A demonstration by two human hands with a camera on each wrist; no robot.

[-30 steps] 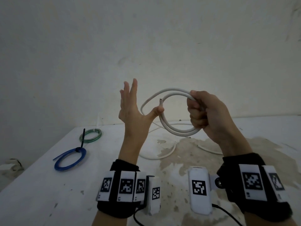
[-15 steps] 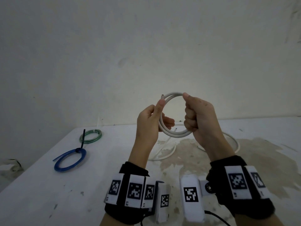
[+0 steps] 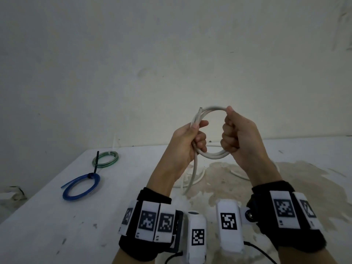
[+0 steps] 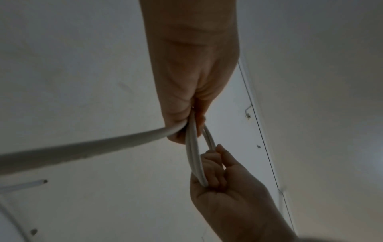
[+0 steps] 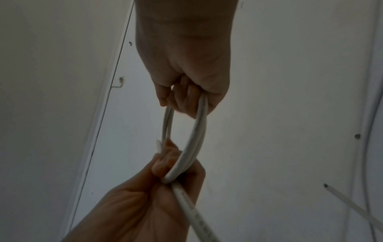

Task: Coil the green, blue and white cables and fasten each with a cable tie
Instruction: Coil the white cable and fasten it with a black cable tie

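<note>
A white table (image 3: pixel 57 216), stained brown toward the right, carries the finished work at its far left: the green cable (image 3: pixel 105 159) and, nearer, the blue cable (image 3: pixel 82 187) each lie coiled and bound with a black cable tie (image 3: pixel 96 161). Above the table's middle both hands hold the white cable (image 3: pixel 213 154) up in the air as a small round coil of a few turns. The right hand (image 3: pixel 240 140) is clenched round the coil's right side, probably to keep the turns stacked. The left hand (image 3: pixel 188 141) grips the left side, thumb pressing the loops by the cut end, which sticks up at the top. A loose tail hangs from the left hand to the table, so winding seems unfinished and this coil has no tie yet
</note>
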